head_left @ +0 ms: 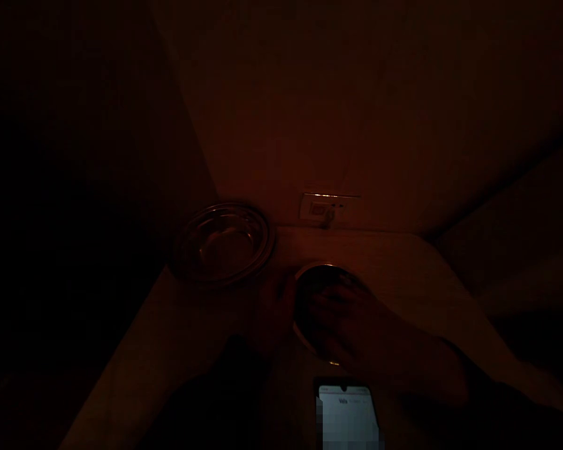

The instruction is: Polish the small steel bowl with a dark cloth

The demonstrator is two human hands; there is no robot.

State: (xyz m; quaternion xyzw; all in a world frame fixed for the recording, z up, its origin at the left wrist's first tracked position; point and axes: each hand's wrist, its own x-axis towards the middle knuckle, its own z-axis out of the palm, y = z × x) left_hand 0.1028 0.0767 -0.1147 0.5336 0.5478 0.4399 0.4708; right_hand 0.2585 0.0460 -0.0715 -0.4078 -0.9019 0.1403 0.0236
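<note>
Dimly, left hand flanks the bowl, right hand overlies it; openness and hold unclear.

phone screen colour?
The phone screen is pale bluish-grey, with darker marks near its top; it shows in the head view, the only one.

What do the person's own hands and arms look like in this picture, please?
The left hand and right hand look bare, with no gloves visible. The left sleeve and right sleeve are dark; the right one ends short of the wrist. The dimness hides the sleeves' exact colour and any markings.
</note>
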